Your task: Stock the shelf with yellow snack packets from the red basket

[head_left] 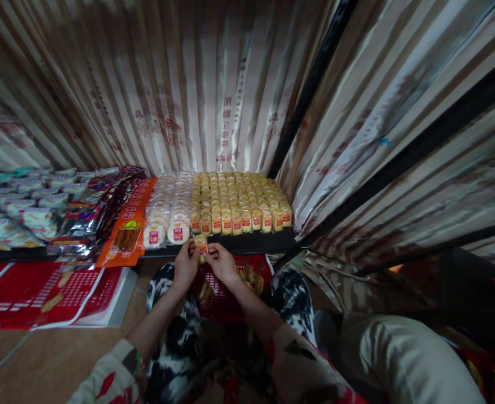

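Between my left hand (186, 264) and my right hand (222, 262) is a small yellow snack packet (201, 244) with a red label. The fingertips of both hands pinch it from either side, just in front of the shelf edge. Behind it, rows of matching yellow snack packets (243, 202) stand on the black shelf (256, 242). White round packaged crackers (178, 231) sit to their left. Below my hands, a red plastic basket (226, 306) rests between my knees, with a few brownish-yellow packets (251, 278) in it.
An orange snack bag (125, 233), dark shiny packets (87, 216) and white-green packets (28, 210) fill the shelf leftward. Under them stands a red and white box (49, 294). A black metal post (310, 90) rises at the shelf's right end, before pleated curtains (214, 84).
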Motion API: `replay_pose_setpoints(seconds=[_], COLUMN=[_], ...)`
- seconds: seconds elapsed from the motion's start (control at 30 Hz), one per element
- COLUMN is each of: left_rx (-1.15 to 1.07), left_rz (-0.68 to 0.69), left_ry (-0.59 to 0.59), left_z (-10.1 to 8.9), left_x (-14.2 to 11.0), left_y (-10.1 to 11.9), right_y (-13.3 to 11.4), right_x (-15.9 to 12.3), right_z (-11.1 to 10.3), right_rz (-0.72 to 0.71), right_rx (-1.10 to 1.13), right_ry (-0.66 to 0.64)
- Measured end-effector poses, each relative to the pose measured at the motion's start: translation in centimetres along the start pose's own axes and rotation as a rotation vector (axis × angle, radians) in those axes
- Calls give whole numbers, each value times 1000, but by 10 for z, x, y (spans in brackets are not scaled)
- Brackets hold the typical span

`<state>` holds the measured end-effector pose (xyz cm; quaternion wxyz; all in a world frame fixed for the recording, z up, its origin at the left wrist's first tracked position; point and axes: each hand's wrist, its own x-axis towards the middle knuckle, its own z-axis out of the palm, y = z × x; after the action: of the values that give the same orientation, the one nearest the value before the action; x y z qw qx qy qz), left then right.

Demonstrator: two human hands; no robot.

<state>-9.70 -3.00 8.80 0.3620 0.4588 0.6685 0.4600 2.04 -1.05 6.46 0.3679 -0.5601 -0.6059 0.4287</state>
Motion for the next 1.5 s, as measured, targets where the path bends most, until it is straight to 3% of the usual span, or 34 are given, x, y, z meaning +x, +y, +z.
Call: replay_pose_setpoints(seconds=[0.27,0.5,0.77,1.1,1.3,1.5], left_rx=[281,286,330,542,603,508], left_rz=[277,301,346,479,541,551], left_ry=[200,110,99,79,95,197], left_z=[-4,1,5,11,14,18], left_x=[3,8,16,18,17,22], left_y=[6,-2,-24,-32,-34,-26], right_y=[-20,-18,-16,-6,-2,2], right_x=[28,38,33,33,33,34], right_z=[20,27,29,25,22,22], right_rz=[-60,-89,-167,-213,-236,-245], right_rx=[-120,-217,-330,-313,-430,-407], right_ry=[133,180,198,228,219,253])
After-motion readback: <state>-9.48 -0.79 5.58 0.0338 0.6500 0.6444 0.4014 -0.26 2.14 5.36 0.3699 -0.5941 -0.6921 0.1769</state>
